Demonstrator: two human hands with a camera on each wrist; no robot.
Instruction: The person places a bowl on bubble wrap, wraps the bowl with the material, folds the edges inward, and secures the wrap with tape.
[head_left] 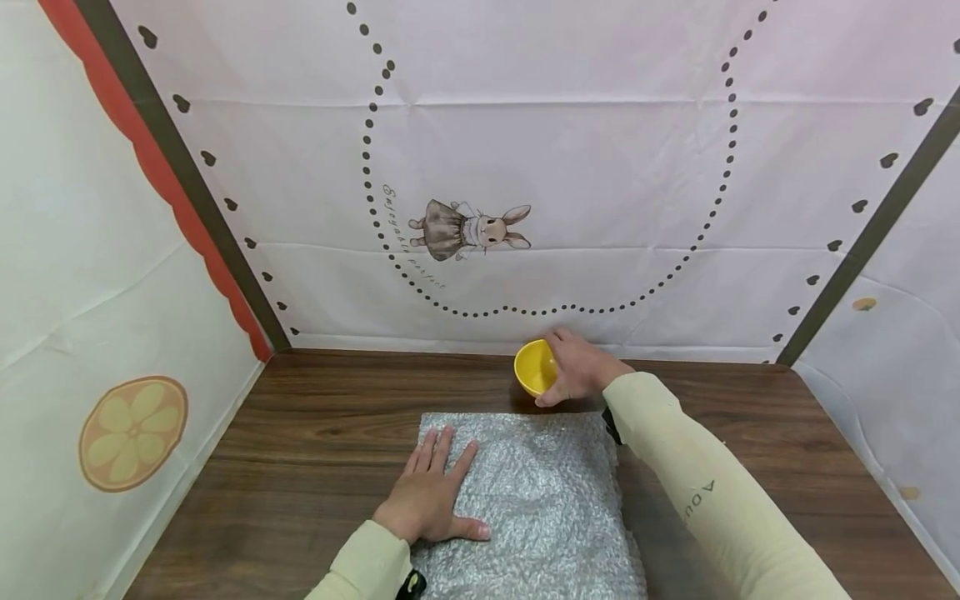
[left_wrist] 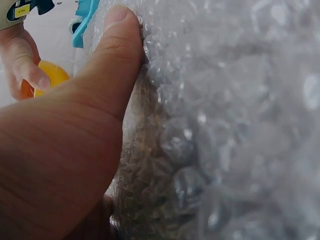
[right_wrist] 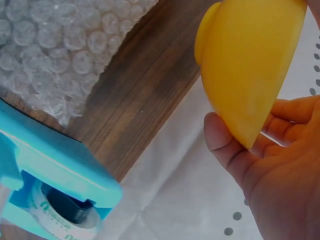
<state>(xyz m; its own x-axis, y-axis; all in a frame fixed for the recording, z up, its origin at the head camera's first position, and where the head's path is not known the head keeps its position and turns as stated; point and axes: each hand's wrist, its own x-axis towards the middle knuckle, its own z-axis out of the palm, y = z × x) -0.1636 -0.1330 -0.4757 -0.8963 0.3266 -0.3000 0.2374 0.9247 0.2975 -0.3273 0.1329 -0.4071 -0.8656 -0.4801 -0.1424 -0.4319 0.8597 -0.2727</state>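
Observation:
A small yellow bowl (head_left: 534, 368) is held at its right side by my right hand (head_left: 577, 367), near the back edge of the table. The right wrist view shows the bowl (right_wrist: 250, 60) tipped on its side, thumb on the outer wall and fingers at the rim. My left hand (head_left: 431, 500) lies spread with straight fingers on the left part of a sheet of bubble wrap (head_left: 540, 500). Close up in the left wrist view, the thumb rests along the bubbled surface (left_wrist: 225, 130).
A teal tape dispenser (right_wrist: 60, 155) with a roll of tape (right_wrist: 65, 215) stands beside the bubble wrap's corner; my right arm hides it in the head view. Behind the wooden table (head_left: 337, 433) hangs a white printed cloth (head_left: 600, 183), with more cloth at both sides.

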